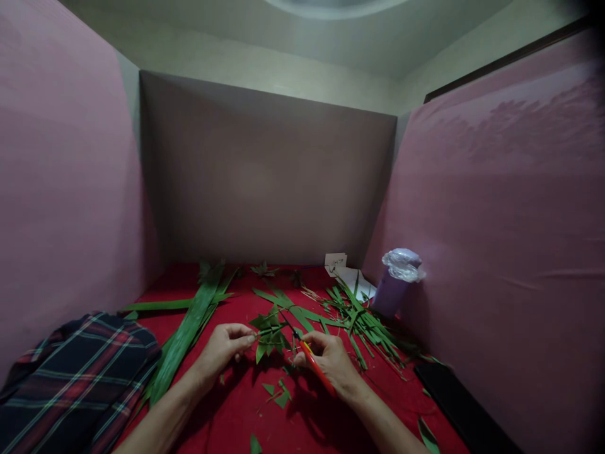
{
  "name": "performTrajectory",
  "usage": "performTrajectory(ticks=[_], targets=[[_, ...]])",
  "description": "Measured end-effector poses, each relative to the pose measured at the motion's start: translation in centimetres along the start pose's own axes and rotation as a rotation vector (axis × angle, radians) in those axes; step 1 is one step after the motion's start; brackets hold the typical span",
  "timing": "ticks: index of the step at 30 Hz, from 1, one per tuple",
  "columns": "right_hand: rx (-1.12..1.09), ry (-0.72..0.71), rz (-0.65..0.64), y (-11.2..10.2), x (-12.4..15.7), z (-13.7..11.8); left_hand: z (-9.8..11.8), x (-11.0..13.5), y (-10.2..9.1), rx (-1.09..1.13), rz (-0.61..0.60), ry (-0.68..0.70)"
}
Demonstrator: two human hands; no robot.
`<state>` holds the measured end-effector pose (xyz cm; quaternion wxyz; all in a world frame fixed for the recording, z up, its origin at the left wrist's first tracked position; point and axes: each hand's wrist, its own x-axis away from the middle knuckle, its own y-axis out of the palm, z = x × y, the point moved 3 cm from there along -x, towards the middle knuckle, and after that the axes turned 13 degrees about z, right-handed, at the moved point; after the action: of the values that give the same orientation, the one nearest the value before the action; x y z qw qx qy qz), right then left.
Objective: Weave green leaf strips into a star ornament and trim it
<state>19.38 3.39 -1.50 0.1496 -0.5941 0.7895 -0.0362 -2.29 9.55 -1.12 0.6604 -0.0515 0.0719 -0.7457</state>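
My left hand (224, 349) pinches a green leaf piece (270, 340) with pointed lobes and thin stems, held just above the red cloth. My right hand (332, 364) is wrapped round scissors (318, 369) with orange-red handles and some yellow near the pivot. Their dark blades point up and left, close beside the right edge of the leaf piece; whether they touch it I cannot tell. Small green leaf scraps (282, 397) lie on the cloth below and between my hands.
Long broad leaves (189, 328) lie to the left, near a plaid cloth (89, 378). Cut leaf strips (371, 325) are heaped to the right, before a purple container (391, 291) topped with clear plastic. A black flat object (460, 403) lies along the right edge. Walls enclose three sides.
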Motion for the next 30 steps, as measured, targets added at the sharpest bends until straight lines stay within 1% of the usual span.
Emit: performTrajectory(ticks=[17,25,30], targets=[[-0.070,0.061,0.005,0.3,0.3,-0.9,0.4,0.2,0.2,0.007,0.030,-0.014],[-0.067,0.056,-0.008,0.5,0.2,0.0,0.0,0.1,0.3,0.009,0.029,-0.002],[-0.038,0.015,-0.009,0.5,0.3,0.5,0.3,0.2,0.4,0.010,0.033,-0.015]])
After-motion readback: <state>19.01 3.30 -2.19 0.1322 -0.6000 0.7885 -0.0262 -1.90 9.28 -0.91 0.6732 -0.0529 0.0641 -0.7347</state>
